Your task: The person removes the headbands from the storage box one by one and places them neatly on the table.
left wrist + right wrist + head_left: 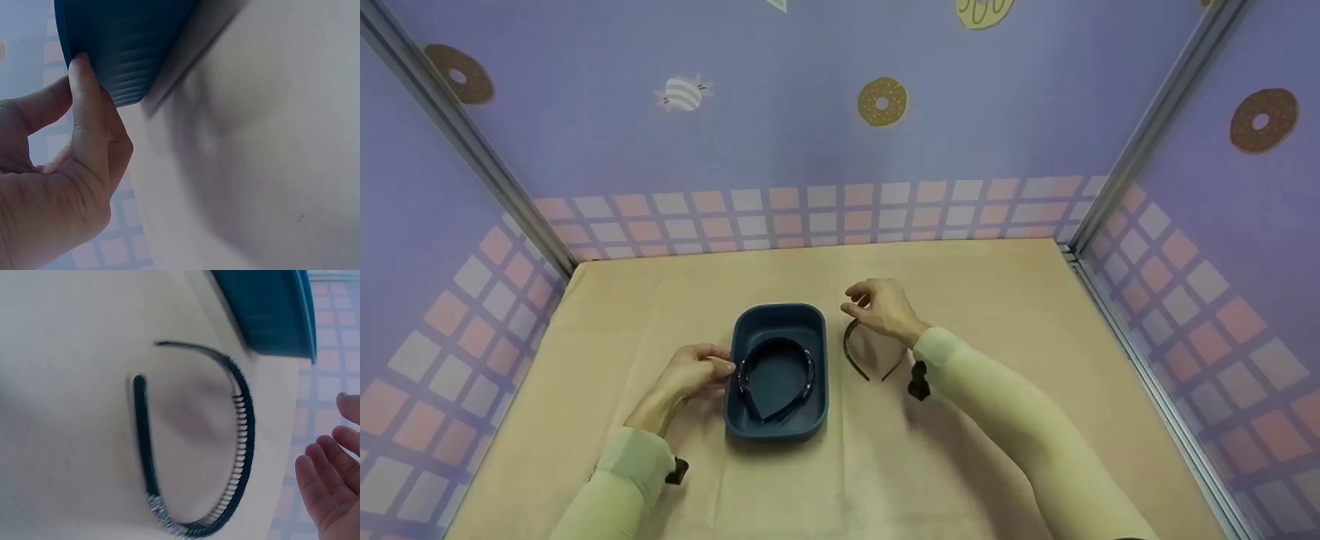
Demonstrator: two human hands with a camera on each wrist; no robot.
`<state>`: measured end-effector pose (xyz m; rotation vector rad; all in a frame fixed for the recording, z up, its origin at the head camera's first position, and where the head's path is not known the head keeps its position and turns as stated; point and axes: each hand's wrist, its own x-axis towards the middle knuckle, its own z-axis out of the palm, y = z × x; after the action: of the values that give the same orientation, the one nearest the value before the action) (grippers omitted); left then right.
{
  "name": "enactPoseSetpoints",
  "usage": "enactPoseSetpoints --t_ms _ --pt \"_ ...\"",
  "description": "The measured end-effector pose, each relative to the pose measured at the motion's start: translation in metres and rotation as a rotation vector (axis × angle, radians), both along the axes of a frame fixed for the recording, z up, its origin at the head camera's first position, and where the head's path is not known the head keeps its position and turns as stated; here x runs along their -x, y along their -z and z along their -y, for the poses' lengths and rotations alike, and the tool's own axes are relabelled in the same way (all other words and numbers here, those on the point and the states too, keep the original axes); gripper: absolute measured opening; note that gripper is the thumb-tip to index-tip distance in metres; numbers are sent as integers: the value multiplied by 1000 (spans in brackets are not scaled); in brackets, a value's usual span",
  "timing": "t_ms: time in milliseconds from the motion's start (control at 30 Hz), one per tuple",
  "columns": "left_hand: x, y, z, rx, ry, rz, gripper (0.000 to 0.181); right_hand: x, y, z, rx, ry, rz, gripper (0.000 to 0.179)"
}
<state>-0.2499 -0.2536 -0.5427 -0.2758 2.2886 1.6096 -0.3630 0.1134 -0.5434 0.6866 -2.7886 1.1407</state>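
A blue rectangular bin stands on the table with a dark, shiny headband lying in it. At the bin's left side, my left hand pinches the rim between thumb and fingers; the left wrist view shows the index fingertip against the outer wall. My right hand is held above a second headband, fingers loosely bent and nothing in them. That headband is black, with small comb teeth inside and a glittery section, and lies to the right of the bin.
A pale cloth covers the table. Purple walls with a pink and white check band enclose the back and both sides, with metal posts at the corners. A dark strap piece hangs at the right wrist.
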Motion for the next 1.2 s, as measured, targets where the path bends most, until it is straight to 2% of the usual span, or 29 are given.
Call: enactPoseSetpoints --t_ms 367,733,967,1200 --pt "1 2 0 2 5 -4 35 -8 -14 28 62 -65 -34 30" --pt "1 2 0 -5 4 7 34 -16 -17 55 36 -133 -73 31" --pt "2 3 1 -5 1 5 34 -22 -18 72 38 -160 -43 32" --pt "2 3 2 -30 -1 1 38 -25 -16 83 -14 -176 -12 34"
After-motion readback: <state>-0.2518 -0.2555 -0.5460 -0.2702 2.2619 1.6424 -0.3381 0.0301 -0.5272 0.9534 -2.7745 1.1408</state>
